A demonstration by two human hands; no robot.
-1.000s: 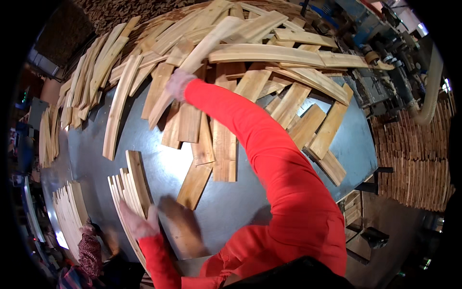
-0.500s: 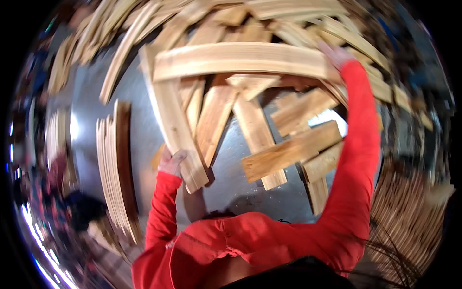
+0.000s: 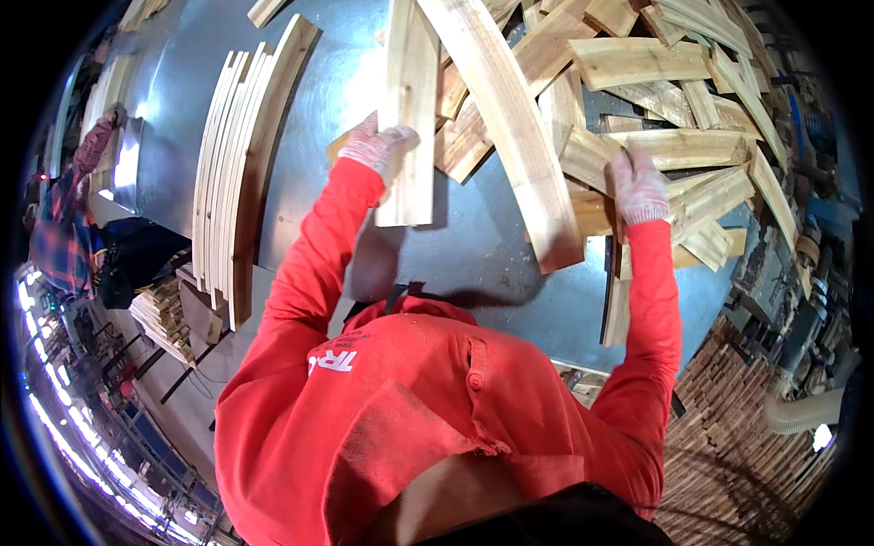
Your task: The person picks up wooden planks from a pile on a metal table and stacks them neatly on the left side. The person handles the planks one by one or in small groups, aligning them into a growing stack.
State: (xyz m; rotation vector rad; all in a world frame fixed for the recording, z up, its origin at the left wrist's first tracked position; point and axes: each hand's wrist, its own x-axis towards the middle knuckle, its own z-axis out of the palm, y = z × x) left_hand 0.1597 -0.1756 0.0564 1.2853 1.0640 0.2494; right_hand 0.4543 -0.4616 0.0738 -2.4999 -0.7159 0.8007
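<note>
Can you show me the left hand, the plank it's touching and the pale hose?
Left hand [image 3: 377, 146]: head view, back of the hand.
Plank [image 3: 411, 96]: head view, its broad face.
Pale hose [image 3: 806, 414]: head view, its side.

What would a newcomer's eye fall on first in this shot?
Probably the bright red shirt filling the lower middle. Next, the jumble of wooden planks at the upper right of the metal table, against the tight row of planks at left. Between them, the left hand grips a pale plank.
</note>
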